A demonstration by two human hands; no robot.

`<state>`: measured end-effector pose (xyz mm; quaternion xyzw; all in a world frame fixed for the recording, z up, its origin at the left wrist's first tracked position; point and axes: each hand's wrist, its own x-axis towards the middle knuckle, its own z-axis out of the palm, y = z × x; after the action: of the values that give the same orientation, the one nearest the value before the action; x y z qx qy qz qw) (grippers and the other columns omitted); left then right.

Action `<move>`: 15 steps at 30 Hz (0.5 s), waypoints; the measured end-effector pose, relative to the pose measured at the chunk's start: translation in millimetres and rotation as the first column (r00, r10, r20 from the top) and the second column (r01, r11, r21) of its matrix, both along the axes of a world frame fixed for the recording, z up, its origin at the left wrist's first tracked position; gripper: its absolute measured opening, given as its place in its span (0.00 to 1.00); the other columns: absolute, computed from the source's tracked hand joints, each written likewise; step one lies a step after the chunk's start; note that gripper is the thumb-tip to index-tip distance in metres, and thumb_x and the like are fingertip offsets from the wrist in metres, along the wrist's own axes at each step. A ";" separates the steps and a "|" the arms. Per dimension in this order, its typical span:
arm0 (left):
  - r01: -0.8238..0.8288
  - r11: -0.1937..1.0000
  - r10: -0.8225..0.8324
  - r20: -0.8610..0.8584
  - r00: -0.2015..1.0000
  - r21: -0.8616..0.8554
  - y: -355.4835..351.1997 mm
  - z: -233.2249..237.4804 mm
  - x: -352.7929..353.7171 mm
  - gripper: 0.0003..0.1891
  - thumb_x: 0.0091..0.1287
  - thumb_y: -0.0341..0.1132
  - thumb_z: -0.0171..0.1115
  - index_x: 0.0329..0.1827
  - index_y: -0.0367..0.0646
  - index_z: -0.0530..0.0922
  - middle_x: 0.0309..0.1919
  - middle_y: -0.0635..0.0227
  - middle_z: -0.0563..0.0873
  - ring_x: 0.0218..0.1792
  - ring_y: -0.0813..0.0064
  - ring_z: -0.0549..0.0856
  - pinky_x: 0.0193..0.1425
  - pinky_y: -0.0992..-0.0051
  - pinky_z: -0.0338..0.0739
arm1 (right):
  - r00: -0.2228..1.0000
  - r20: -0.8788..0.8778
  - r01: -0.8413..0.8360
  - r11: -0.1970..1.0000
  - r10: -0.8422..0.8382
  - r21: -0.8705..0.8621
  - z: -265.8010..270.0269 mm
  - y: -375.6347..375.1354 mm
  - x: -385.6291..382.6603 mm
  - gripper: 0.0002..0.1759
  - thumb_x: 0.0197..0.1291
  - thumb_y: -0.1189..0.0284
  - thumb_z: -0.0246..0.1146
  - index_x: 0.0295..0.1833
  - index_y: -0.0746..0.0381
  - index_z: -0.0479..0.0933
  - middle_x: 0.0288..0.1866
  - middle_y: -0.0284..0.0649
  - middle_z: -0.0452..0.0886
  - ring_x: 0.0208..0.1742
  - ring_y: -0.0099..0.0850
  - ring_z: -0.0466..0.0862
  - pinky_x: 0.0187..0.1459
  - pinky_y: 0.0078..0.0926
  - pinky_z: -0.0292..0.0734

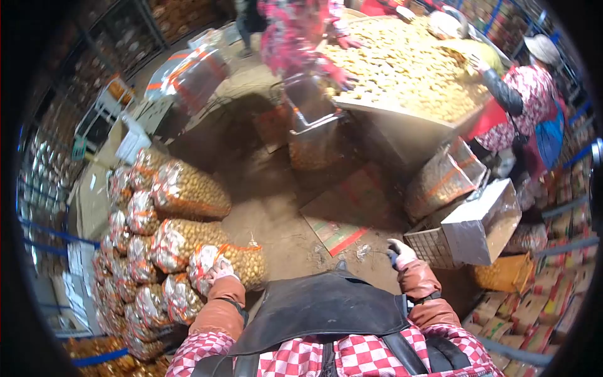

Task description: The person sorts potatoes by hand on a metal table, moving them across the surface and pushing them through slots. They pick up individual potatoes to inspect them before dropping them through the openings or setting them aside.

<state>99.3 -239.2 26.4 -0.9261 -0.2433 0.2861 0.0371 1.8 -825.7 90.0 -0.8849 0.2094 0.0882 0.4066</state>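
Note:
My left hand (221, 270) grips the gathered plastic top of a clear sack (248, 265) filled with small, round, tan produce like potatoes. That sack lies at the front of a pile of similar sacks (188, 191) with orange stripes. Over the floor to the right, my right hand (402, 252) hangs with fingers apart, nothing visible in it. It is nearest to a plastic crate (430, 245). A dark apron (333, 308) covers my front.
A large bin (402, 69) heaped with tan produce stands ahead, with people around it. An open sack (314, 132) stands against it. A white box (480, 223) and another sack (440, 179) are at right. Flattened cardboard (345, 204) lies on the floor.

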 end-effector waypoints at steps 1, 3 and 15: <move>0.037 0.998 -0.035 -0.035 0.999 0.060 -17.6 34.5 12.6 0.36 0.67 0.57 0.66 0.77 0.58 0.71 0.83 0.59 0.62 0.83 0.47 0.56 0.80 0.38 0.57 | 0.995 -0.045 0.085 0.996 -0.085 -0.001 1.2 -1.4 -6.3 0.24 0.66 0.72 0.69 0.67 0.58 0.78 0.55 0.45 0.87 0.53 0.33 0.87 0.59 0.28 0.80; 0.137 0.990 -0.132 -0.154 0.979 0.020 -1.9 25.5 13.6 0.35 0.67 0.56 0.66 0.76 0.57 0.73 0.80 0.57 0.67 0.80 0.49 0.62 0.79 0.44 0.61 | 0.984 -0.011 0.176 0.984 -0.176 0.036 -35.5 12.6 -44.6 0.24 0.66 0.74 0.69 0.67 0.57 0.78 0.52 0.44 0.88 0.48 0.31 0.87 0.53 0.29 0.82; 0.480 0.638 -0.685 -0.159 0.711 -0.602 -177.0 -6.9 192.7 0.29 0.74 0.54 0.61 0.73 0.49 0.76 0.65 0.54 0.84 0.66 0.55 0.82 0.72 0.58 0.74 | 0.990 -0.133 0.046 0.997 -0.037 0.066 16.9 31.8 8.1 0.20 0.69 0.65 0.66 0.64 0.55 0.80 0.58 0.47 0.86 0.58 0.44 0.86 0.62 0.36 0.79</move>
<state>292.0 -416.1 19.5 -0.8551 0.1739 0.4824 -0.0763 9.9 -793.9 106.9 -0.8580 0.2511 0.1450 0.4240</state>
